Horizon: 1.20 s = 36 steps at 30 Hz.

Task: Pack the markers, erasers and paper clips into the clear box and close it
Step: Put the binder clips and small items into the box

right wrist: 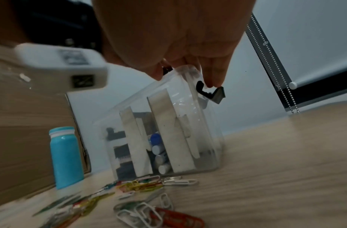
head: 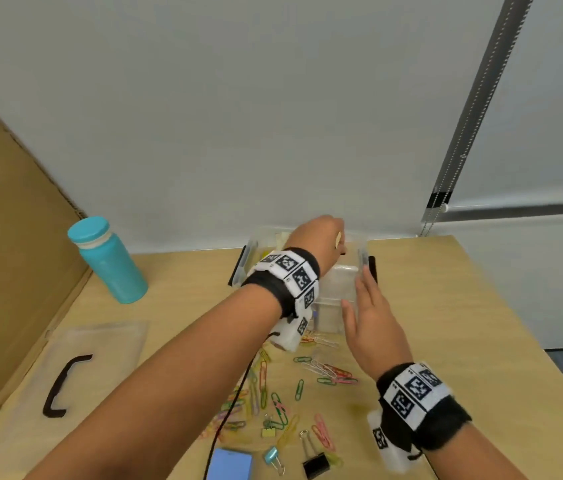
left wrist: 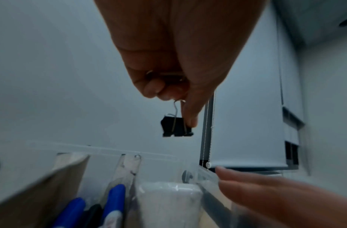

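Observation:
The clear box stands open at the table's far middle. Dividers split it, and blue markers lie in its middle compartment. My left hand hovers over the box's right part. It pinches the wire handle of a black binder clip, which hangs above the rim. My right hand lies with straight fingers against the box's right wall, fingertips by the black latch. Several coloured paper clips lie scattered on the table in front of the box.
The box's clear lid, with its black handle, lies at the left. A teal bottle stands behind it by a cardboard sheet. Near the front edge are a black binder clip, a blue one and a phone.

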Motion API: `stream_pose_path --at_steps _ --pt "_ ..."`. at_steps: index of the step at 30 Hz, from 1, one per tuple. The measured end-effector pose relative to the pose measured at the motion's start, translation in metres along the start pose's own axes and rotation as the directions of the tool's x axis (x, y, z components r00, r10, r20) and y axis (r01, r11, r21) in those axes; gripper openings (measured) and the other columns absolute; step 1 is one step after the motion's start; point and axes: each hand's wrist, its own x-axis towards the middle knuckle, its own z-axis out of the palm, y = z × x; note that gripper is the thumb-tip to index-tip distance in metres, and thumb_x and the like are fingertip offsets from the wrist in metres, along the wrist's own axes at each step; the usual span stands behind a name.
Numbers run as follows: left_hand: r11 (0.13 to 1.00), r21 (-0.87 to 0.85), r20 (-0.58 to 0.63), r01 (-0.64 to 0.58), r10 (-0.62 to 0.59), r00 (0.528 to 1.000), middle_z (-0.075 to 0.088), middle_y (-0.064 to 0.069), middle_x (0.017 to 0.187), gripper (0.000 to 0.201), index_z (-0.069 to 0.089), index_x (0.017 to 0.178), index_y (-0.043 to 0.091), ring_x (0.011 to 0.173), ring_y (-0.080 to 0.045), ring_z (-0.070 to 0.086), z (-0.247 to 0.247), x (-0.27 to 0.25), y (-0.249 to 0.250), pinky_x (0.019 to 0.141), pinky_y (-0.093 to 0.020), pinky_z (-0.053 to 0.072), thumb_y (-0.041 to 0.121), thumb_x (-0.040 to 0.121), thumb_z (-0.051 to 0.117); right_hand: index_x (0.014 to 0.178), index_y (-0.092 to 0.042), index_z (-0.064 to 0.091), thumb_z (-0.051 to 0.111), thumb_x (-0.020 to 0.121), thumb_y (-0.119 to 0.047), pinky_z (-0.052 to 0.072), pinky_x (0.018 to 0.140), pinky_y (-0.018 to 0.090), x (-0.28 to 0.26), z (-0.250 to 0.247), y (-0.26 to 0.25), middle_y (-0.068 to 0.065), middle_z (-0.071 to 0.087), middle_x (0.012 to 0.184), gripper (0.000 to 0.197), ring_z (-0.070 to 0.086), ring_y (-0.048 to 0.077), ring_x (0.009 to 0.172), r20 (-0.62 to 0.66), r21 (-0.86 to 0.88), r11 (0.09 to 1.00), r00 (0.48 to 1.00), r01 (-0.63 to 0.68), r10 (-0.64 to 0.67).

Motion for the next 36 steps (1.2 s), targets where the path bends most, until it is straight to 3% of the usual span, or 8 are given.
stream_pose_path --at_steps 7,13,16,21,27,30,33,36 --pt "0.966 0.118 0.271 0.231 -0.255 0.928 0.063 -0.013 0.12 0.045 0.056 0.121 0.003 0.109 -0.029 0.06 0.024 0.053 -0.001 0.09 -0.034 0.049 0.026 0.085 0.067 0.149 -0.007 0.025 0.016 0.096 -0.044 0.037 0.106 0.025 -0.001 -0.002 0.006 0.005 0.016 0.159 0.065 0.036 0.016 0.138 -0.025 -0.076 0.994 0.996 0.079 -0.081" --pt "0.948 -0.247 0.067 0.199 -0.188 0.98 0.066 0.003 0.109 0.027 0.062 0.115 0.018 0.096 -0.015 0.062 0.003 -0.004 -0.022 0.09 -0.03 0.05 0.02 0.09 0.054 0.147 -0.007 0.027 0.025 0.099 -0.039 0.045 0.1 0.029 -0.003 0.0 0.012 0.006 0.017 0.158 0.058 0.044 0.02 0.131 -0.037 -0.051 0.993 0.994 0.102 -0.104" --pt "0.954 -0.265 -0.002 0.139 -0.145 0.989 0.065 0.013 0.097 0.019 0.064 0.108 0.025 0.078 -0.004 0.058 -0.017 -0.059 -0.047 0.077 -0.023 0.049 0.023 0.091 0.055 0.149 -0.01 0.024 0.032 0.1 -0.036 0.044 0.1 0.031 -0.004 0.001 0.014 0.004 0.012 0.16 0.056 0.047 0.021 0.128 -0.029 -0.053 0.992 0.993 0.113 -0.115" --pt "0.928 -0.269 -0.045 0.257 -0.279 0.959 0.067 0.012 0.094 0.014 0.066 0.102 0.025 0.08 -0.007 0.064 -0.028 -0.157 -0.115 0.072 -0.021 0.05 0.026 0.091 0.058 0.15 -0.014 0.019 0.035 0.099 -0.035 0.032 0.109 0.032 -0.008 0.003 0.019 -0.001 0.007 0.16 0.058 0.032 0.018 0.139 -0.012 -0.014 0.989 0.989 0.145 -0.145" --pt "0.895 0.023 0.258 0.445 -0.435 0.863 0.064 0.005 0.11 0.018 0.062 0.107 0.026 0.089 -0.012 0.06 0.016 -0.227 -0.162 0.081 -0.025 0.048 0.025 0.09 0.057 0.15 -0.012 0.014 0.042 0.095 -0.036 0.019 0.118 0.047 -0.024 -0.002 -0.001 0.007 0.0 0.16 0.067 0.007 0.029 0.146 -0.01 -0.15 0.986 0.997 0.08 -0.082" --pt "0.903 0.125 0.339 0.411 -0.428 0.838 0.059 0.002 0.122 0.03 0.058 0.12 0.024 0.106 -0.017 0.059 0.037 -0.227 -0.165 0.091 -0.029 0.048 0.028 0.091 0.057 0.138 -0.01 0.039 0.053 0.089 -0.028 0.033 0.11 0.045 -0.05 -0.006 -0.026 0.012 0.031 0.146 0.054 0.029 0.031 0.134 -0.052 -0.156 0.968 0.977 0.196 -0.206" --pt "0.883 0.215 0.36 0.417 -0.468 0.807 0.059 0.001 0.125 0.033 0.056 0.121 0.028 0.11 -0.02 0.059 0.047 -0.218 -0.169 0.094 -0.036 0.049 0.03 0.089 0.058 0.11 -0.022 0.054 0.055 0.088 -0.027 0.047 0.081 0.027 -0.076 -0.006 -0.039 -0.006 0.05 0.11 0.023 0.049 0.013 0.1 0.166 -0.071 0.955 0.948 0.286 -0.272" --pt "0.874 0.269 0.361 0.404 -0.48 0.799 0.061 0.004 0.116 0.023 0.059 0.108 0.031 0.102 -0.022 0.061 0.05 -0.211 -0.168 0.088 -0.035 0.052 0.029 0.086 0.061 0.094 -0.028 0.052 0.058 0.087 -0.039 0.05 0.071 0.03 -0.097 -0.002 -0.038 -0.013 0.054 0.092 0.015 0.056 0.01 0.082 0.54 -0.015 0.99 0.834 0.139 -0.109"
